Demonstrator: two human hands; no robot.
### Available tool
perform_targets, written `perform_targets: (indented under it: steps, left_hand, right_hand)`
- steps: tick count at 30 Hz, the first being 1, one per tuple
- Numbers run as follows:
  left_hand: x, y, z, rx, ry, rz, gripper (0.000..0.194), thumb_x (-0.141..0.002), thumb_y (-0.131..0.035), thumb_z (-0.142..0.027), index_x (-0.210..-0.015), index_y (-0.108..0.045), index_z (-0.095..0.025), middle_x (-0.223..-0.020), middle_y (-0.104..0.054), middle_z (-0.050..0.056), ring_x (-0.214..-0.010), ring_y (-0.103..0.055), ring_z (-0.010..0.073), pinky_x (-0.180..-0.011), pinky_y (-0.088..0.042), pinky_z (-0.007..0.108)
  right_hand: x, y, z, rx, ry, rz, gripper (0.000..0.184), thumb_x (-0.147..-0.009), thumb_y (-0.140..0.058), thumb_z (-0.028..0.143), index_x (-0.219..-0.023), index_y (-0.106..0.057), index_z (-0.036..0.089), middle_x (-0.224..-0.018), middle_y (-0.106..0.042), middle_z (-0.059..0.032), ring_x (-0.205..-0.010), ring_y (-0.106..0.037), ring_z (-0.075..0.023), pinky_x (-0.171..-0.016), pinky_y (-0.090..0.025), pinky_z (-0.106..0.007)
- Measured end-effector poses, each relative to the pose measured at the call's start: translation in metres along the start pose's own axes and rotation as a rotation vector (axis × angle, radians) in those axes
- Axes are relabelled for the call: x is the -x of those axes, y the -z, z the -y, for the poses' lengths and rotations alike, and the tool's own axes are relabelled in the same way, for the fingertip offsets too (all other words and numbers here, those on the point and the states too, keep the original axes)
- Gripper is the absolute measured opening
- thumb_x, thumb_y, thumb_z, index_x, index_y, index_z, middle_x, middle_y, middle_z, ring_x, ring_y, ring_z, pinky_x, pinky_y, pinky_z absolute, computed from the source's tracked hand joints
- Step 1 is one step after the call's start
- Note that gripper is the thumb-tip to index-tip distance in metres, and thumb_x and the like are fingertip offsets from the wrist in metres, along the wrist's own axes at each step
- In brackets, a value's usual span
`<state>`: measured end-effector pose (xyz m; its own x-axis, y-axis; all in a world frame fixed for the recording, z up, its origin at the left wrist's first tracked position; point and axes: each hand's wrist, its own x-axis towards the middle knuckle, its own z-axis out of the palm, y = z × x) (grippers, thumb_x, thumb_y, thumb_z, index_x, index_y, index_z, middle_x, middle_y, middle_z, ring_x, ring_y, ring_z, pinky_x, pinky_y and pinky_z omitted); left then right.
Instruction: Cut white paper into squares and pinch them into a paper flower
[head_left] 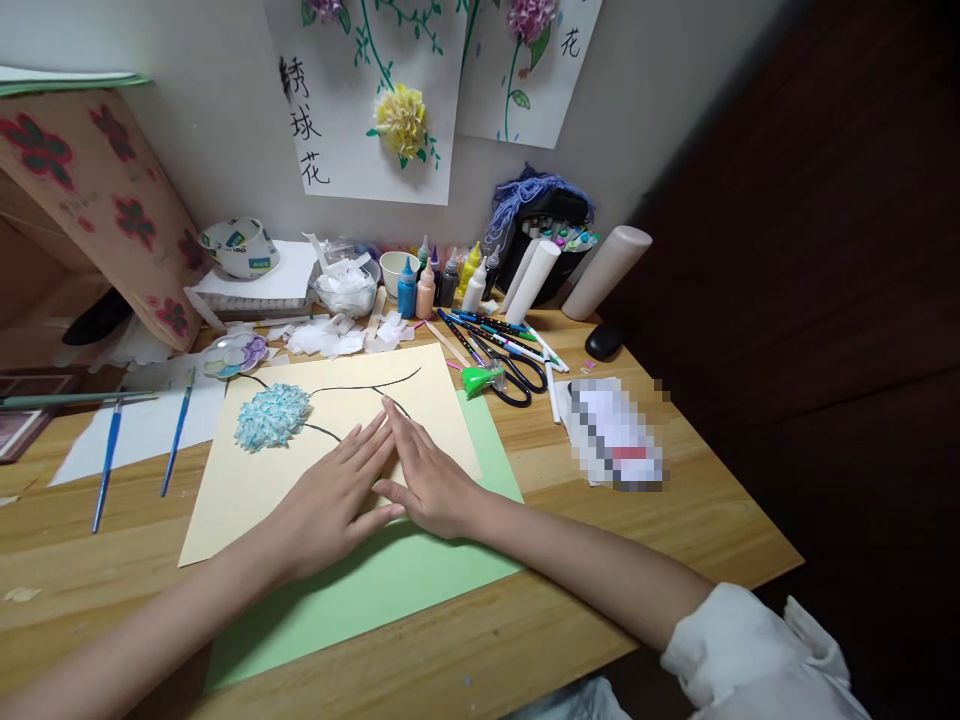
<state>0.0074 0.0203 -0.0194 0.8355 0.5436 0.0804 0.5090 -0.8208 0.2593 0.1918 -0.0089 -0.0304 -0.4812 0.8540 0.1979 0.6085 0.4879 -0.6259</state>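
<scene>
Both hands rest on a cream sheet of paper [217,510], fingertips meeting near its middle. My left hand [334,495] lies palm down, fingers stretched out and holding nothing. From the other side my right hand [431,480] slants in, fingers straight, its thumb close to the left thumb. Left of the hands, a blue and white paper flower [271,418] is raised from the sheet. Dark drawn stems run beside it, some hidden under the hands. Beneath the cream sheet lies a larger green sheet [352,620].
Two blue paintbrushes [178,430] lie at the left. Behind the sheet are black-handled scissors [517,380], several pens [487,325], paint bottles [406,290] and a bowl of paper scraps [346,285]. A black computer mouse [604,341] sits near the right edge. A wall rises behind the table.
</scene>
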Motion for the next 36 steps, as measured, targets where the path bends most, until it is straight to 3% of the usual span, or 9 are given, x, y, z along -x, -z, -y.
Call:
perform_targets:
  steps: [4, 10, 15, 20, 23, 29, 33, 36]
  left_hand:
    - [-0.018, -0.005, 0.005, 0.019, -0.054, 0.044, 0.083, -0.086, -0.041, -0.058, -0.147, 0.002, -0.021, -0.152, -0.009, 0.011, -0.139, -0.016, 0.0287, -0.113, -0.02, 0.048]
    - [-0.02, -0.015, 0.004, -0.031, -0.029, 0.036, 0.086, -0.086, -0.039, -0.058, -0.146, 0.008, -0.019, -0.152, -0.013, 0.013, -0.139, -0.015, 0.0286, -0.112, -0.021, 0.049]
    - [-0.019, -0.007, 0.004, 0.019, -0.006, 0.066, 0.081, -0.088, -0.039, -0.056, -0.146, 0.007, -0.024, -0.153, -0.01, 0.01, -0.139, -0.017, 0.0275, -0.112, -0.021, 0.048]
    - [-0.033, 0.012, 0.004, 0.087, 0.099, 0.108, 0.078, -0.089, -0.036, -0.055, -0.146, 0.007, -0.021, -0.153, -0.011, 0.009, -0.137, -0.025, 0.0252, -0.109, -0.031, 0.04]
    - [-0.046, 0.006, 0.004, 0.043, 0.102, 0.066, 0.079, -0.089, -0.035, -0.056, -0.147, 0.001, -0.017, -0.153, -0.013, 0.011, -0.138, -0.023, 0.0269, -0.111, -0.027, 0.043]
    - [-0.053, -0.02, 0.007, -0.024, -0.019, -0.02, 0.077, -0.089, -0.036, -0.054, -0.147, -0.001, -0.018, -0.153, -0.01, 0.011, -0.14, -0.014, 0.025, -0.114, -0.017, 0.044]
    - [-0.051, -0.019, 0.006, -0.004, -0.014, -0.021, 0.074, -0.091, -0.035, -0.051, -0.147, 0.0, -0.017, -0.154, -0.009, 0.01, -0.141, -0.013, 0.0239, -0.115, -0.016, 0.043]
    - [-0.053, -0.013, 0.008, 0.034, 0.013, 0.058, 0.071, -0.092, -0.03, -0.051, -0.147, 0.0, -0.017, -0.154, -0.006, 0.01, -0.141, -0.01, 0.0236, -0.115, -0.014, 0.045]
  right_hand:
    - [0.002, 0.004, -0.002, -0.112, -0.027, -0.032, 0.081, -0.091, -0.029, 0.055, -0.144, 0.019, 0.017, -0.155, 0.004, -0.014, -0.142, 0.002, -0.0219, -0.115, -0.015, -0.046]
    - [0.003, 0.013, 0.001, -0.258, -0.086, -0.026, 0.077, -0.091, -0.019, 0.058, -0.145, 0.012, 0.013, -0.155, 0.002, -0.0145, -0.142, 0.0, -0.0195, -0.116, -0.013, -0.042]
    - [0.004, 0.013, 0.002, -0.27, -0.109, -0.053, 0.074, -0.092, -0.022, 0.056, -0.146, 0.01, 0.016, -0.155, 0.0, -0.0115, -0.142, -0.003, -0.0189, -0.116, -0.014, -0.041]
    - [0.003, 0.009, -0.003, -0.444, -0.234, -0.211, 0.058, -0.097, -0.012, 0.045, -0.147, -0.002, 0.018, -0.154, -0.016, -0.0095, -0.14, -0.018, -0.015, -0.113, -0.024, -0.037]
    - [0.003, 0.007, -0.005, -0.529, -0.309, -0.296, 0.056, -0.097, -0.009, 0.045, -0.146, -0.009, 0.018, -0.152, -0.021, -0.0077, -0.139, -0.021, -0.013, -0.113, -0.026, -0.034]
    - [0.006, 0.007, 0.0, -0.376, -0.335, -0.355, 0.059, -0.096, -0.021, 0.045, -0.146, -0.01, 0.016, -0.153, -0.019, -0.0097, -0.141, -0.016, -0.0143, -0.115, -0.021, -0.035]
    - [0.006, 0.007, 0.003, -0.311, -0.306, -0.342, 0.058, -0.096, -0.023, 0.043, -0.146, -0.008, 0.017, -0.152, -0.019, -0.0102, -0.14, -0.016, -0.0158, -0.115, -0.021, -0.037]
    - [0.006, 0.006, 0.002, -0.335, -0.307, -0.36, 0.06, -0.096, -0.021, 0.044, -0.146, -0.006, 0.015, -0.152, -0.019, -0.0119, -0.141, -0.015, -0.0154, -0.115, -0.02, -0.036]
